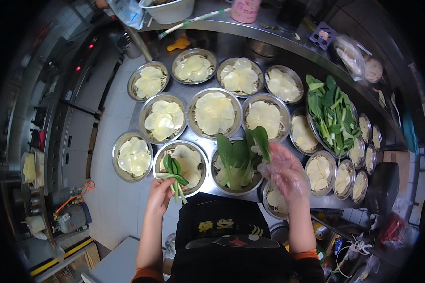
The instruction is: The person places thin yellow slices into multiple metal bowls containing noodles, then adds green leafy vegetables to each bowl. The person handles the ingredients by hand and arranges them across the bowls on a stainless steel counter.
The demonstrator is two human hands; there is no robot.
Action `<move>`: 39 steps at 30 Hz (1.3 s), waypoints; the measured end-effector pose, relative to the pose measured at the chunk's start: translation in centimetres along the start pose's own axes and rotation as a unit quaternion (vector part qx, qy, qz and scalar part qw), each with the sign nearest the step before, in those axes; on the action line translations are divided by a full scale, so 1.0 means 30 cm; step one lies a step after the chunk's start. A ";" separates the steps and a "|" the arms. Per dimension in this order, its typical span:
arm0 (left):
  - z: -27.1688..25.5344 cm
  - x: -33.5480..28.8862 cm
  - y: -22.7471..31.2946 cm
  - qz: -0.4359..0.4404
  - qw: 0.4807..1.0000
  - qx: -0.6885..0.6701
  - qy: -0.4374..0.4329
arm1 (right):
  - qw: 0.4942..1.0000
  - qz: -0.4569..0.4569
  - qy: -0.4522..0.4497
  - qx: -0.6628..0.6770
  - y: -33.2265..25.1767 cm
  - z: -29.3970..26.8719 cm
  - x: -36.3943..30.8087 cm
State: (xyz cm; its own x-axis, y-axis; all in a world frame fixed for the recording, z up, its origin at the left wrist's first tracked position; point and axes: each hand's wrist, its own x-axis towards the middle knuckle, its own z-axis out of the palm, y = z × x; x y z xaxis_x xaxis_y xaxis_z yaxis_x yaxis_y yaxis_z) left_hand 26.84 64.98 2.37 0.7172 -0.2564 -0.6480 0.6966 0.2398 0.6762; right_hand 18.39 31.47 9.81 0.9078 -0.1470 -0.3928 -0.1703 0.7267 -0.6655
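Note:
My left hand [160, 192] pinches a small bunch of leafy greens [174, 172], with pale stalks hanging down, over the near edge of a steel bowl of thin round pale slices [188, 162]. To its right stands another steel bowl [241, 189] of slices with large green leaves [233, 158] lying over them. My right hand [288, 173], in a clear plastic glove, is at that bowl's right rim. Its fingers close on a dark green leaf [259, 141] standing upright there; the fingertips are partly hidden.
Several more steel bowls of pale slices [215, 113] crowd the metal table. A large bowl heaped with leafy greens [330, 111] stands at the right, beside smaller bowls [344, 179]. A metal shelf [212, 24] overhangs the far side, carrying a white tub [170, 12] and a pink container [244, 12].

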 end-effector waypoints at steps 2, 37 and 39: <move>-0.027 -0.038 0.011 0.029 0.999 0.001 0.021 | 0.998 0.007 -0.063 0.014 0.024 0.067 0.001; -0.302 -0.052 -0.225 0.134 0.962 0.143 0.190 | 0.686 -0.068 0.116 -0.715 0.241 -0.181 0.171; -0.300 -0.084 -0.229 0.138 0.961 0.143 0.191 | 0.623 -0.075 0.118 -0.770 0.281 -0.153 0.187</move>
State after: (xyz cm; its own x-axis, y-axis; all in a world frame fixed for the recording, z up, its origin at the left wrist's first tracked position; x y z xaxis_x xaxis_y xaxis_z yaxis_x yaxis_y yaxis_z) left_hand 20.41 72.41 -3.79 0.8660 0.1567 -0.4749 0.4850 -0.0311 0.8740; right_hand 20.28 33.68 -0.91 0.9072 -0.3623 -0.2138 -0.4207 -0.7850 -0.4547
